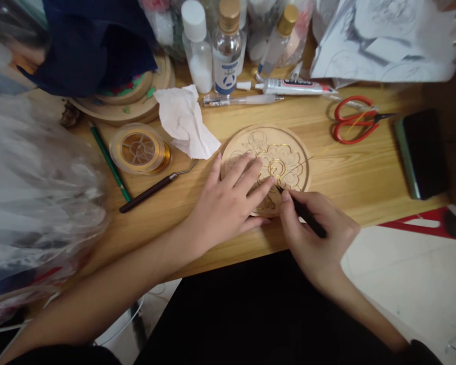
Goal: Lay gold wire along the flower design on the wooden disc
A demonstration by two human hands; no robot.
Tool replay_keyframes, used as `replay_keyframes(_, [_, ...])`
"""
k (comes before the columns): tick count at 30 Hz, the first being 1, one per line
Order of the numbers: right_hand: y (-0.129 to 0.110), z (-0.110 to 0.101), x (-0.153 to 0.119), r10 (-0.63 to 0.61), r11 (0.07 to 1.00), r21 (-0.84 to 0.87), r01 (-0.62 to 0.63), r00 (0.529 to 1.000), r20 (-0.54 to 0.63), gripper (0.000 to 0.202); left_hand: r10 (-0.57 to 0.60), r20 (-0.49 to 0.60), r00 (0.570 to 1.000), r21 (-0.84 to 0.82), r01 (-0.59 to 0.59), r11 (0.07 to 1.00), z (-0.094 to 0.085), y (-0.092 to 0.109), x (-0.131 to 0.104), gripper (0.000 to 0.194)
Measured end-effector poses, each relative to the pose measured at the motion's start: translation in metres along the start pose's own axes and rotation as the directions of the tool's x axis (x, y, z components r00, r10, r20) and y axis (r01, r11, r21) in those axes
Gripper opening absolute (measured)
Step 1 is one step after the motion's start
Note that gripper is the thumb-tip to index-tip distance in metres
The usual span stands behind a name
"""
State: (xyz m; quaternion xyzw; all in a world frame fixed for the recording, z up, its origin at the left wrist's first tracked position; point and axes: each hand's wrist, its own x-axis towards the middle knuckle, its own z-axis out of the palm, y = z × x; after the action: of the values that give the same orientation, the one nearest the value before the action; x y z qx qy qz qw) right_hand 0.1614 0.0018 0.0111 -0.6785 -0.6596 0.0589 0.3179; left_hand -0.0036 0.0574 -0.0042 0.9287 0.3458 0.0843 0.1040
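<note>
A round wooden plate (304,185) lies on the table, its face bearing a drawn flower pattern partly outlined in gold wire (276,167). My left hand (230,197) rests on the plate's left side with its fingers spread, hiding part of the pattern. Black tweezers (307,215) are held in my right hand (321,230), between thumb and fingers. Their tip is at the pattern, beside my left index finger. A thin wire end sticks out over the plate's right rim.
Left of the plate are a wire spool (140,149), a dark-handled hooked tool (148,192), a green pencil (109,161) and a crumpled tissue (186,121). Bottles (227,56), a glue tube (294,87) and a pen (243,100) lie behind; red scissors (353,121) and a phone (421,154) are right.
</note>
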Motion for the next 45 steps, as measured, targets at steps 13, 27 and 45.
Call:
replay_keyframes(13, [0.012, -0.008, 0.011, -0.187, 0.982, 0.021, 0.186, 0.975, 0.121, 0.007, -0.003, 0.019, 1.0, 0.022, 0.002, 1.0, -0.001, 0.0, 0.0, 0.061])
replay_keyframes(27, [0.042, -0.017, 0.028, -0.397, 0.918, 0.127, 0.377, 0.888, 0.235, 0.022, 0.003, 0.035, 0.999, 0.033, -0.004, 0.999, -0.003, 0.0, 0.001, 0.063])
replay_keyframes(45, [0.057, -0.021, 0.04, -0.414, 0.9, 0.268, 0.344, 0.867, 0.277, 0.02, 0.018, 0.014, 1.0, 0.039, -0.018, 0.999, -0.003, -0.001, 0.003, 0.062])
